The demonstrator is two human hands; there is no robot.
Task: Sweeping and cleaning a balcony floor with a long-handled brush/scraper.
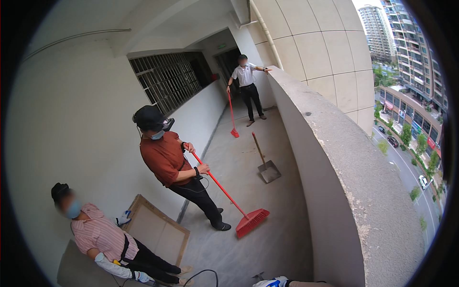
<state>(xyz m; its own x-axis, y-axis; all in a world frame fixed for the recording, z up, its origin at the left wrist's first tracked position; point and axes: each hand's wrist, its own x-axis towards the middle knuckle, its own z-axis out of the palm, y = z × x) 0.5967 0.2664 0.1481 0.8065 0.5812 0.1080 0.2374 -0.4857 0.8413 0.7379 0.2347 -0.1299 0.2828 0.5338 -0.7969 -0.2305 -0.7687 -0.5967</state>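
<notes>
My right hand [271, 282], in a white and blue glove, shows only in part at the bottom edge, its forearm coming in from the right. A small dark metal tool [258, 276] is right beside the glove; whether the fingers hold it is not visible. My left hand is out of view. Before me on the concrete floor, a person in a rust-coloured shirt holds a red broom [252, 223] with both hands. Farther off, a metal dustpan [269, 172] with a wooden handle lies on the floor. A person in a white shirt holds another red broom [234, 132].
A concrete parapet [333, 143] runs along the right, with a street far below. At lower left, a person in a striped shirt and gloves touches a wood-framed board [157, 229] leaning by the wall. A black cable [205, 270] loops near the bottom.
</notes>
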